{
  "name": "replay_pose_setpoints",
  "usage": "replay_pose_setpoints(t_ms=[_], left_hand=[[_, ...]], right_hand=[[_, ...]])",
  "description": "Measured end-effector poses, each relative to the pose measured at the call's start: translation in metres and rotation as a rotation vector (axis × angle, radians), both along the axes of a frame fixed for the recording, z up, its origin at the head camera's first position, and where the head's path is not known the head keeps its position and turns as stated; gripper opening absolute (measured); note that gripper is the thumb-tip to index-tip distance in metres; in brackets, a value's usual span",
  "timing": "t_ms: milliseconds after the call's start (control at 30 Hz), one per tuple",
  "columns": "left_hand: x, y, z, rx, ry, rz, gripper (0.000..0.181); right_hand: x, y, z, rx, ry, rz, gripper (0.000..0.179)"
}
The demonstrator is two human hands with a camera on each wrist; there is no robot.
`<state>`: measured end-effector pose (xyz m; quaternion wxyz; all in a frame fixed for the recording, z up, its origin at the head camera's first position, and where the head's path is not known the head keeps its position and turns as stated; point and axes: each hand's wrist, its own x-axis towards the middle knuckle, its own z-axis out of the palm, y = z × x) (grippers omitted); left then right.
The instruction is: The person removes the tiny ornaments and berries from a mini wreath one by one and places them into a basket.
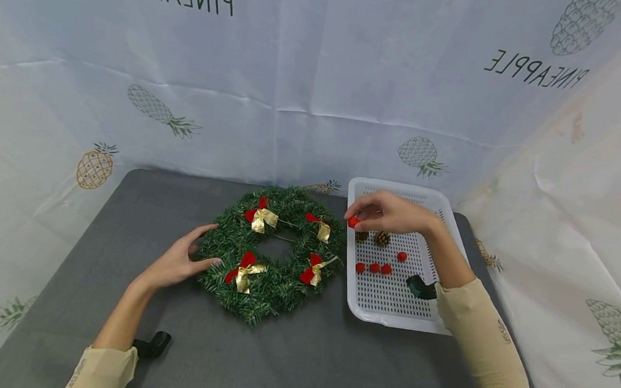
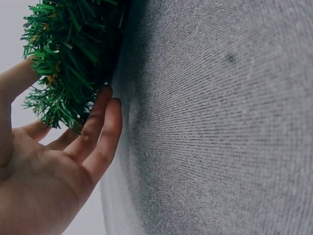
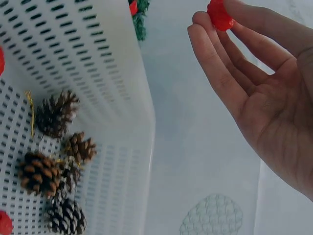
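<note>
A round green wreath (image 1: 276,300) with red and gold bows (image 1: 263,218) lies on the grey table. At its left edge is my left hand (image 1: 178,262), thumb and fingers spread and touching the needles; in the left wrist view, the hand (image 2: 54,171) has some fingertips hidden behind the greenery (image 2: 73,63). My right hand (image 1: 390,214) pinches a small bumpy red ball (image 1: 353,221) between thumb and fingertips, above the left rim of the white basket. The right wrist view shows that ball (image 3: 220,15) at the fingertips of the hand (image 3: 274,98), apart from the basket wall.
The white perforated basket (image 1: 354,299) stands right of the wreath, close to it. It holds several red balls (image 1: 374,267) and several pinecones (image 3: 40,174). Bare grey tabletop (image 1: 277,360) lies in front of the wreath. A pineapple-print cloth (image 1: 319,68) hangs behind the table.
</note>
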<state>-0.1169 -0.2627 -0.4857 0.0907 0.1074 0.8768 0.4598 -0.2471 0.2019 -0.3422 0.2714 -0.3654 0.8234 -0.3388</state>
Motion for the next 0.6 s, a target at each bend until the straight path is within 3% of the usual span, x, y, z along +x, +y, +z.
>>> replay_pose_setpoints(t_ms=[433,600], left_hand=[[0.000,0.001,-0.001,0.000,-0.012,0.003,0.086],[-0.001,0.001,0.000,0.002,-0.017,0.003,0.086]], right_hand=[[-0.003,0.040,-0.014,0.043,-0.016,-0.052,0.024],[-0.005,0.056,-0.019,0.057,-0.014,-0.036,0.024]])
